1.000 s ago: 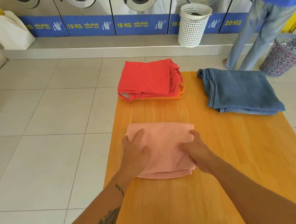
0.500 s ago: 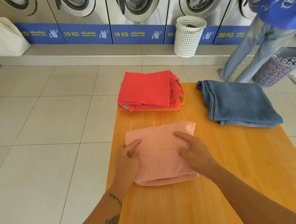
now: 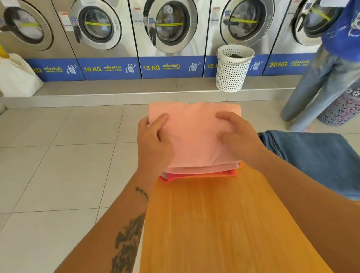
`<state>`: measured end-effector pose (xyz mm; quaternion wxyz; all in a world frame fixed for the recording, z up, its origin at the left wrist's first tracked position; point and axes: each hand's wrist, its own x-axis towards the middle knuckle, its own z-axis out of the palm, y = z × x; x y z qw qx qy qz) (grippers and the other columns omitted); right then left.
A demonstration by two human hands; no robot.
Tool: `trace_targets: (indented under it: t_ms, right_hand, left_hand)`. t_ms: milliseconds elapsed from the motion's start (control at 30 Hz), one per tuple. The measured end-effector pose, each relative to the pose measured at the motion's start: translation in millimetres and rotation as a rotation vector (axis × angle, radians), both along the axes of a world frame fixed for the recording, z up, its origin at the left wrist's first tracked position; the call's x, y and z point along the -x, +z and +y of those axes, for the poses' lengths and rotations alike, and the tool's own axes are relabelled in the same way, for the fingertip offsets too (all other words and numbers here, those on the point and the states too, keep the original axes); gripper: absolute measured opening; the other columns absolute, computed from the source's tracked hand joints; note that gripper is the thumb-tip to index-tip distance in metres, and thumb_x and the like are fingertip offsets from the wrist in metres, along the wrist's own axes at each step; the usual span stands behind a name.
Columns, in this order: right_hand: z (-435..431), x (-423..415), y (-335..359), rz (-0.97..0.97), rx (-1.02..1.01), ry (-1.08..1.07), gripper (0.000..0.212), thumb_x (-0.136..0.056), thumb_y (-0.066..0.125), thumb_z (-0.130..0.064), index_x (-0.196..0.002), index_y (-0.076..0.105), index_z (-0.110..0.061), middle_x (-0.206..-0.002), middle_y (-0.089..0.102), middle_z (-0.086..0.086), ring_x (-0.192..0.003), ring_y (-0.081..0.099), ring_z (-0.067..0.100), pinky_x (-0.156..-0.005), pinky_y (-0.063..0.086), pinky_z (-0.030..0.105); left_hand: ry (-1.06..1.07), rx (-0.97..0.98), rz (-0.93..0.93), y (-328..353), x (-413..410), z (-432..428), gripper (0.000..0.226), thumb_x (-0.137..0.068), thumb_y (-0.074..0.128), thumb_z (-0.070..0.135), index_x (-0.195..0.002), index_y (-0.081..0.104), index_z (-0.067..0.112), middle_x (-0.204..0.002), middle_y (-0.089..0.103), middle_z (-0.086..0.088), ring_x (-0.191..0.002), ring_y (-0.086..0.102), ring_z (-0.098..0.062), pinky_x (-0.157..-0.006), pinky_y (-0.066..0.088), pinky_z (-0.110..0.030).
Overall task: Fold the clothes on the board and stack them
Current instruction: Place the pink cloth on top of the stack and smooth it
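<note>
A folded pink cloth [image 3: 193,134] lies over the red folded pile [image 3: 200,176] at the far end of the orange wooden board [image 3: 221,234]; only the pile's near edge shows beneath it. My left hand [image 3: 153,143] grips the pink cloth's left side with the thumb on top. On the cloth's right side is my right hand [image 3: 238,135], which grips it the same way. Folded blue jeans [image 3: 324,163] rest on the board's right side.
Washing machines line the back wall. A white perforated basket [image 3: 233,67] stands on the step before them, a white bag [image 3: 12,76] at the left. A person in blue [image 3: 331,79] stands at right beside a purple basket [image 3: 350,102]. Tiled floor lies left of the board.
Both hands lifted the folded pink cloth from the near middle of the board and carried it away from me onto the red pile. The view tilted up.
</note>
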<state>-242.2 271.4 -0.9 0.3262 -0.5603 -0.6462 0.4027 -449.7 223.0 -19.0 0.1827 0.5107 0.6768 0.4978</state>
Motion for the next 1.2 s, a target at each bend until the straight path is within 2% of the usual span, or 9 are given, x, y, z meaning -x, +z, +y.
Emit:
trace_targets:
  t_ms: [100,200,400,500,633,800,933,1100,1200]
  right_hand:
    - [30.9,4.5,-24.0,-0.290,0.081,-0.023,0.053,-0.093,0.050,-0.011,-0.143,0.044,-0.026,-0.141,0.049,0.005,-0.109,0.052,0.025,-0.089,0.045,0.035]
    - [29.6,-0.2,-47.2,-0.753,0.107,0.089,0.055,-0.100,0.042,-0.018,-0.153,0.029,-0.016,-0.152,0.039,0.015,-0.133,0.043,0.036,-0.105,0.037,0.042]
    - [43.5,-17.6,-79.6,-0.400,0.193,0.010,0.060,-0.092,0.056,-0.024,-0.149,0.037,-0.027,-0.147,0.041,0.006,-0.116,0.051,0.026,-0.091,0.046,0.035]
    - [53.4,-13.7,-68.3,-0.573,0.016,-0.104,0.053,-0.088,0.057,-0.029,-0.140,0.049,-0.026,-0.143,0.038,0.010,-0.129,0.037,0.033,-0.107,0.038,0.046]
    - [70.5,29.5,-47.6,-0.736,-0.326,0.001,0.048,-0.091,0.054,-0.027,-0.139,0.050,-0.028,-0.146,0.040,0.005,-0.133,0.036,0.031,-0.107,0.035,0.048]
    - [87.2,42.0,-84.2,-0.930,-0.276,0.197,0.048,-0.097,0.029,-0.039,-0.144,0.038,-0.037,-0.153,0.036,0.002,-0.141,0.029,0.029,-0.112,0.026,0.054]
    - [87.8,24.4,-116.5,-0.826,-0.255,0.207,0.056,-0.095,0.015,-0.050,-0.148,0.028,-0.037,-0.159,0.027,0.000,-0.146,0.020,0.026,-0.117,0.021,0.053]
    - [102.3,-0.7,-125.7,-0.587,-0.070,0.170,0.067,-0.094,0.026,-0.060,-0.154,0.020,-0.033,-0.163,0.020,-0.001,-0.149,0.019,0.022,-0.121,0.019,0.044]
    - [101.8,-6.7,-121.5,-0.426,0.130,0.061,0.067,-0.091,0.036,-0.061,-0.150,0.028,-0.029,-0.153,0.038,0.000,-0.134,0.040,0.024,-0.112,0.033,0.048]
  left_hand:
    - [-0.158,0.258,0.240,-37.4,12.0,41.7,0.042,-0.099,0.039,0.014,-0.140,0.046,0.015,-0.145,0.031,-0.008,-0.108,0.049,-0.014,-0.095,0.044,-0.026]
    - [-0.209,0.492,0.362,-85.9,17.5,47.8,0.047,-0.098,0.037,0.027,-0.144,0.041,0.018,-0.148,0.032,-0.011,-0.117,0.050,-0.026,-0.100,0.045,-0.040]
    - [-0.089,0.414,0.254,-91.2,19.2,49.4,0.047,-0.089,0.049,0.027,-0.136,0.052,0.027,-0.143,0.034,-0.001,-0.117,0.049,-0.023,-0.095,0.049,-0.039]
    - [0.004,0.233,0.447,-71.7,13.4,58.9,0.033,-0.083,0.051,0.014,-0.113,0.063,0.022,-0.142,0.034,-0.004,-0.122,0.040,-0.026,-0.097,0.044,-0.040]
    - [-0.172,-0.054,0.598,-55.0,-6.5,88.8,0.037,-0.084,0.055,0.008,-0.118,0.062,0.019,-0.140,0.044,-0.004,-0.127,0.040,-0.024,-0.107,0.035,-0.041]
    - [-0.216,0.201,0.782,-93.6,6.6,106.3,0.043,-0.087,0.050,0.013,-0.130,0.055,0.019,-0.132,0.053,-0.001,-0.123,0.047,-0.025,-0.102,0.040,-0.039]
    - [-0.157,0.139,0.754,-119.2,7.9,97.2,0.047,-0.094,0.029,0.031,-0.131,0.055,0.020,-0.133,0.054,0.001,-0.126,0.046,-0.022,-0.104,0.039,-0.042]
    - [-0.189,0.329,0.711,-127.3,2.5,97.1,0.063,-0.093,0.007,0.048,-0.153,0.021,0.032,-0.164,0.008,0.000,-0.151,-0.001,-0.023,-0.120,0.009,-0.049]
    - [-0.195,0.359,0.721,-127.4,0.2,99.2,0.064,-0.092,0.006,0.049,-0.153,0.016,0.032,-0.165,-0.001,-0.003,-0.151,-0.006,-0.026,-0.121,0.006,-0.051]
